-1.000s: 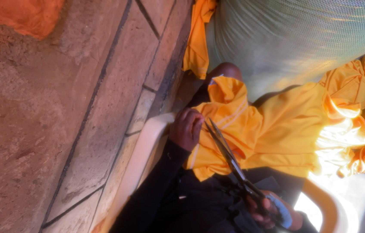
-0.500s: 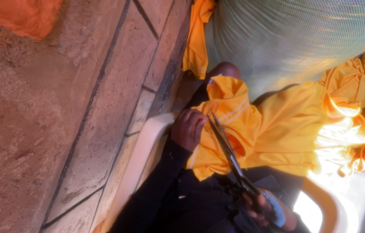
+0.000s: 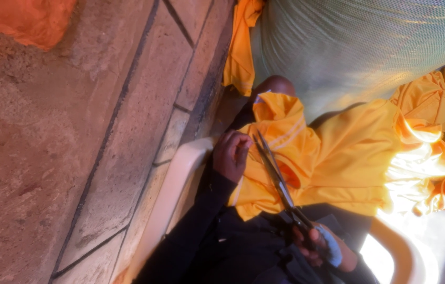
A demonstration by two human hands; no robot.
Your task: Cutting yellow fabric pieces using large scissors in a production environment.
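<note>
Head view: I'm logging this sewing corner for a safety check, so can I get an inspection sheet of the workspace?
Surface: the work lies on the person's lap, on a pale plastic chair.
Job's things: yellow garment spread over the lap; scissors, blades nearly closed, lying across the cloth.
Clutter: more yellow cloth heaped at the right; a yellow piece hanging by the sack.
Hands: left hand grips the garment's edge; right hand holds the scissors' handles, a pale blue wrap on one finger.
Cables: nothing seen.
Surroundings: rough block wall; large green mesh sack; strong sunlight at the lower right.
</note>
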